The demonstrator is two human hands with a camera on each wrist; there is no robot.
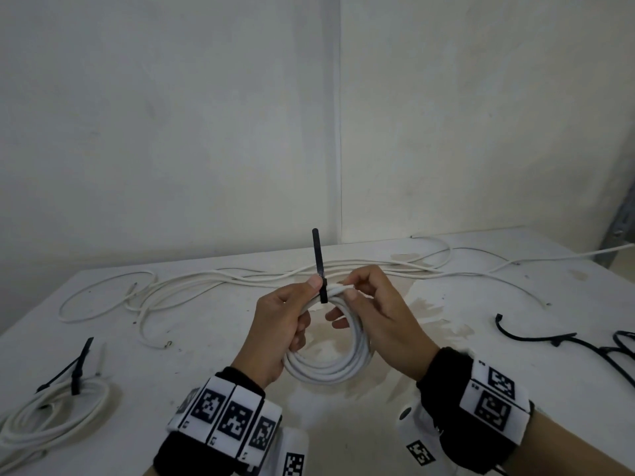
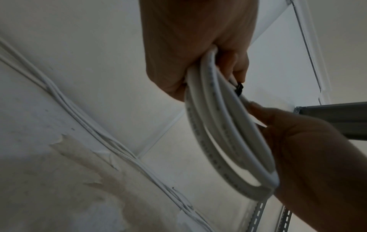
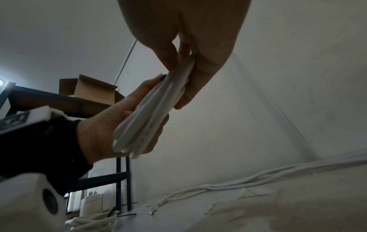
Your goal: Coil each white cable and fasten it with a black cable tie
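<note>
A white cable coil (image 1: 330,372) hangs between both hands above the table's middle. A black cable tie (image 1: 323,290) wraps the top of the coil, and its tail stands straight up. My left hand (image 1: 302,304) grips the coil's left side, with its thumb against the tie. My right hand (image 1: 347,297) pinches the strands just right of the tie, its lower fingers reaching through the ring. In the left wrist view the coil (image 2: 218,141) runs from the left hand's curled fingers down to the right hand, and a bit of the tie (image 2: 239,90) shows. The right wrist view shows the coil (image 3: 151,117) edge-on between both hands.
A tied coil (image 1: 51,413) with its black tie (image 1: 77,372) lies at the near left. Loose white cables (image 1: 240,280) sprawl across the back of the table (image 1: 446,389). Spare black ties (image 1: 567,341) lie at the right edge. A shelf with a cardboard box (image 3: 89,89) stands to the left.
</note>
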